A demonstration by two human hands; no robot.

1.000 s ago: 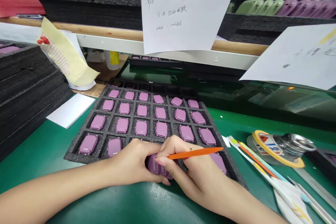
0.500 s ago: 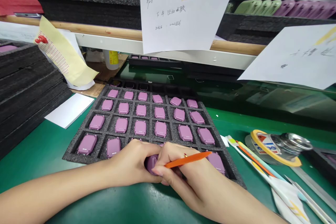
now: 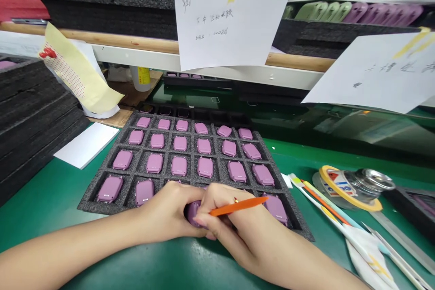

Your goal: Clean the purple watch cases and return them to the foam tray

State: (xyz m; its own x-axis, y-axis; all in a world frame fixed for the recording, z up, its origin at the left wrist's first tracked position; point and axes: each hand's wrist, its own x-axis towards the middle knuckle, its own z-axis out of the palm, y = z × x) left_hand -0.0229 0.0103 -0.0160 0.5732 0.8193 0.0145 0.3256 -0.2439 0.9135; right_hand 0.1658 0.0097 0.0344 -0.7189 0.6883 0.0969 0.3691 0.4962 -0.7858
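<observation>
The left hand's fingers (image 3: 190, 194) are curled closed around a purple case (image 3: 193, 213), held in front of the foam tray (image 3: 89, 205); only a small part of the case shows between the two hands. The right hand's fingers (image 3: 205, 218) are pinched together on an orange stick (image 3: 239, 206). The stick's outer end points right across the back of the hand, while its working end is hidden behind the fingertips, so whether it touches the case cannot be told.

Both forearms are cut off by the frame. The hands cover much of the tray's nearest row, leaving mere slivers of the middle purple pieces; the rows beyond show plainly, but the farthest compartments sink into shadow and hold dark pieces hard to make out.

Right of the tray on the green worktop (image 3: 163, 263) lie a toothbrush (image 3: 314, 200) and slim tools, partly covered by a white cloth (image 3: 362, 258). Behind them is a glass jar (image 3: 369, 186) ringed by yellow tape (image 3: 329, 186). A dark tray (image 3: 408, 204) runs out at the right edge; the handwriting on the right-hand paper (image 3: 374, 68) is cut off.
</observation>
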